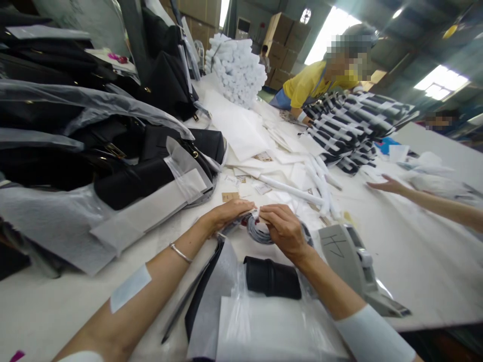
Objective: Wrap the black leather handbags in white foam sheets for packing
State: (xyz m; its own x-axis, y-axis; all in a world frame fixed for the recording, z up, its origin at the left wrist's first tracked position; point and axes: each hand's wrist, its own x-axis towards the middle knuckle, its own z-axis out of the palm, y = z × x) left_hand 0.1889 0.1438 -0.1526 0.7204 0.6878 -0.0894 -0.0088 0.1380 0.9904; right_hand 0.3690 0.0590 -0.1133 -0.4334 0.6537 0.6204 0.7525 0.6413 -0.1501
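My left hand [232,212] and my right hand [284,229] meet at the middle of the table, fingertips pinched together on a small white piece [256,214]. What exactly it is cannot be made out. Just below the fingertips curves a grey, plastic-wrapped looped strap [260,234], with a bit of red beside it. Nearer to me lies a black bag [272,278], partly covered by clear plastic and a white sheet [260,322]. Grey wrapping [217,296] shows along its left side.
Black bags in plastic [128,183] are heaped at left. A light grey machine [349,261] stands right of my right hand. White tubes [290,188] and papers lie ahead. Beyond are a strapped black-and-white stack [343,125], a white roll pile [237,68] and a co-worker in yellow [307,85]. Another person's hand [388,186] reaches in from the right.
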